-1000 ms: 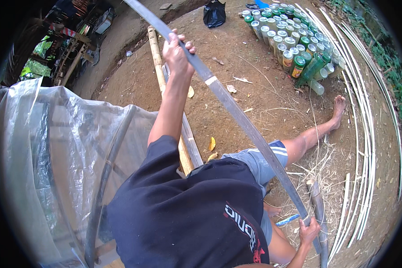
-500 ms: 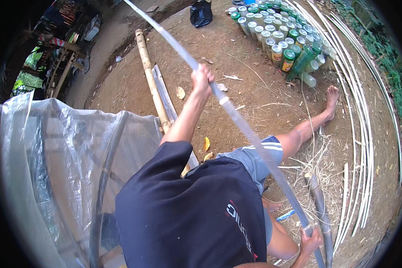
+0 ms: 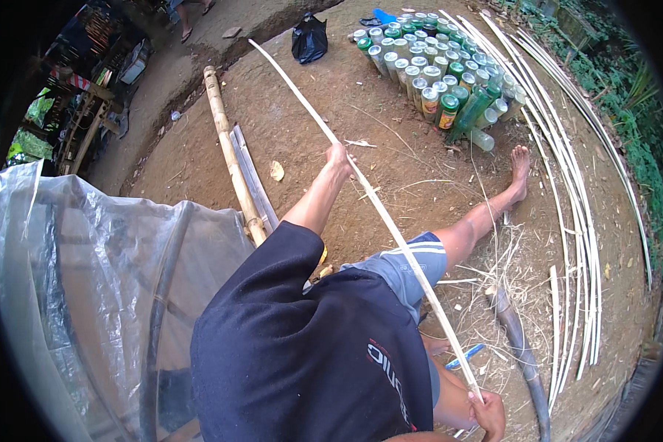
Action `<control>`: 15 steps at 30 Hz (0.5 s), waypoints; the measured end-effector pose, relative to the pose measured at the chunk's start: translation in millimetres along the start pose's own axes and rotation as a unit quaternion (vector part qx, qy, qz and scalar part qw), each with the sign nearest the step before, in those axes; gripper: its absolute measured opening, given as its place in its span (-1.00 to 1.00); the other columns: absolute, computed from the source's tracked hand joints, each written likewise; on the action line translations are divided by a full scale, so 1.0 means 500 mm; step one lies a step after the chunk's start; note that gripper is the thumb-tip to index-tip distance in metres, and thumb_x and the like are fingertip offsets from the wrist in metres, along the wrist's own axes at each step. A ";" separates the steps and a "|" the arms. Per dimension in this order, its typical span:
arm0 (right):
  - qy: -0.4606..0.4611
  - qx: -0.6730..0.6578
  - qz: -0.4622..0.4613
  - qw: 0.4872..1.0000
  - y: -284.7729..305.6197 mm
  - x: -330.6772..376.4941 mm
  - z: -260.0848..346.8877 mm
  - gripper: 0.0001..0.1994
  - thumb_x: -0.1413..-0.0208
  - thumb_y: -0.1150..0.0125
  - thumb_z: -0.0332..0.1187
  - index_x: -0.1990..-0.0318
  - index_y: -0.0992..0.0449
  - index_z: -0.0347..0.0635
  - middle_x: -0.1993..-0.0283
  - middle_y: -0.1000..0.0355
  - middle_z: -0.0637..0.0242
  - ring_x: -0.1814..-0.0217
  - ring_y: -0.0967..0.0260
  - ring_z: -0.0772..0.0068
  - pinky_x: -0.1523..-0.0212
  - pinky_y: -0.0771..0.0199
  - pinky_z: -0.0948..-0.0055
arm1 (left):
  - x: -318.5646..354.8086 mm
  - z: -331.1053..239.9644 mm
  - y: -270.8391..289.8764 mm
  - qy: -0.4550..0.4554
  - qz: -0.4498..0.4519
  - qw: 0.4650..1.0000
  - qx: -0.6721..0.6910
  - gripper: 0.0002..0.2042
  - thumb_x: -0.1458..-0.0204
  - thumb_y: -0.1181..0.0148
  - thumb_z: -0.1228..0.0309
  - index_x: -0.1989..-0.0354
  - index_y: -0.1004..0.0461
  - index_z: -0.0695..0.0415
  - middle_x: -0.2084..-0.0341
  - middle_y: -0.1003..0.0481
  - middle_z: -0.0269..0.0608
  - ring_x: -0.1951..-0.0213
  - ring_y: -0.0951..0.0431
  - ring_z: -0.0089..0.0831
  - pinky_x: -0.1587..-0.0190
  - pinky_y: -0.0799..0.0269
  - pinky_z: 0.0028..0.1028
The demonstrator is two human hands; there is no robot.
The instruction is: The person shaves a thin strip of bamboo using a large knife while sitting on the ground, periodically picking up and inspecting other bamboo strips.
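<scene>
Head view: the left hand [image 3: 339,160] is closed around a pale strip [image 3: 392,225] slanting from upper left of centre to lower right, crossing in front of grey shorts [image 3: 387,286]; the right hand [image 3: 488,414] grips its lower end. Shavings [image 3: 505,259] and a dark pole [image 3: 519,345] lie lower right, clustered bottles [image 3: 449,70] upper right, plastic sheeting [image 3: 110,243] left.

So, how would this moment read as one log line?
left hand: holds pale strip | right hand: holds its near end | strip: slants across shorts | nearby: shavings, dark pole
</scene>
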State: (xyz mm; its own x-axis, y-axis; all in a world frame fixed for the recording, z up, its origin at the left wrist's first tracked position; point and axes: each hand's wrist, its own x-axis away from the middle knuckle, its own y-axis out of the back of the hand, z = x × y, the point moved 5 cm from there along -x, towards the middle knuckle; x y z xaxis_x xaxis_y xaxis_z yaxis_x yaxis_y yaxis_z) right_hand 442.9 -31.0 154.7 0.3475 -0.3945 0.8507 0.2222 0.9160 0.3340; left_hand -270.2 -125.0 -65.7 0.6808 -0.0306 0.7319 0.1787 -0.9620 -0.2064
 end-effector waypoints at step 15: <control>-0.017 -0.113 0.008 0.993 -0.013 0.035 0.017 -0.69 -0.24 -0.14 -0.22 0.37 -0.44 -0.34 0.67 -0.44 0.17 0.77 -0.35 0.47 0.75 -0.33 0.53 | 0.010 0.108 0.067 0.069 0.107 0.991 -0.036 -0.68 -0.30 0.27 0.43 -0.11 -0.22 0.37 0.10 -0.49 0.05 0.11 -0.57 -0.13 0.02 -0.58 -0.22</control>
State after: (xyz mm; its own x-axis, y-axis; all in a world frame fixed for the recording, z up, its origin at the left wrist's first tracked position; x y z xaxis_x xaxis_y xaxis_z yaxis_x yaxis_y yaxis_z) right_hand 439.8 -43.1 170.8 0.3230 -0.3737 0.8695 0.4171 0.8809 0.2237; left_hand -222.3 -143.0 -104.1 0.5938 -0.2675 0.7589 -0.0144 -0.9465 -0.3224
